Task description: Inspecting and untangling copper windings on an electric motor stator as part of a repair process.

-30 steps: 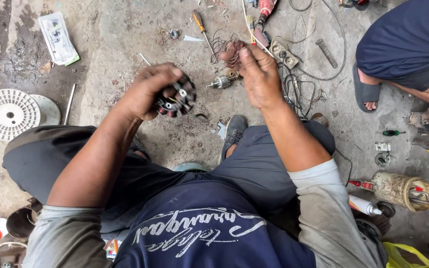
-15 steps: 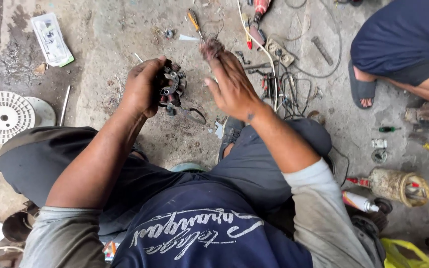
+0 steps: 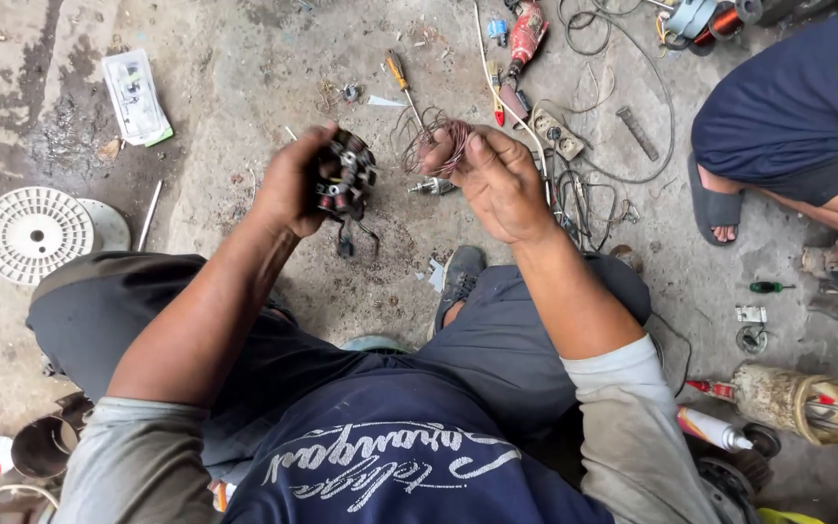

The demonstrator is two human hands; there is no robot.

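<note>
My left hand [image 3: 290, 182] grips a dark round motor stator [image 3: 343, 177] with wound coils, held up above the concrete floor, short black leads hanging from it. My right hand [image 3: 497, 180] is just to its right, fingers closed on a loose tangle of thin copper wire [image 3: 438, 143] that loops out toward the stator. The two hands are about a hand's width apart, in front of my knees.
A white round fan grille [image 3: 35, 234] lies at the left. A yellow-handled screwdriver [image 3: 400, 74], a red power tool [image 3: 526, 34], a power strip [image 3: 557, 135] and cables lie ahead. Another person's foot in a sandal [image 3: 714, 204] is at the right. A dirty glue can [image 3: 792, 403] stands lower right.
The left hand has lifted and turned the stator. The right hand came back from the floor's tools holding the copper wire and drew it out beside the stator.
</note>
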